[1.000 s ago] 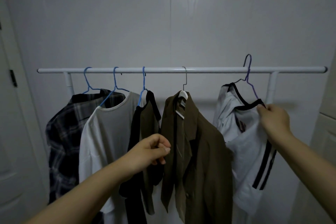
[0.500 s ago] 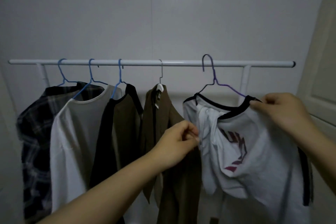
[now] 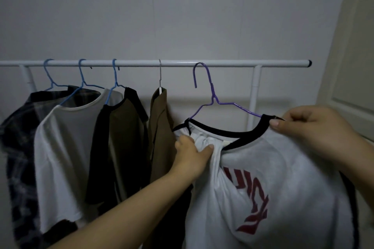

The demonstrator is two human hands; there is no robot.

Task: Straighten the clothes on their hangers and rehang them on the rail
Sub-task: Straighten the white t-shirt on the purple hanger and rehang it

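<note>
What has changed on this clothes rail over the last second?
The purple wire hanger with the white black-collared T-shirt has come off the white rail toward the person. The left hand, empty before, now grips bunched white fabric by the collar. The right hand keeps pinching the collar's other end. The four other garments still hang as before.

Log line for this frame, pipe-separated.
left hand grips bunched white tee | right hand pinches collar | purple hanger off rail

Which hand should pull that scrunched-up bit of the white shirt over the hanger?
Probably the left hand: it already grips the bunched fabric by the purple hanger. The right hand pinches the white shirt collar.
</note>
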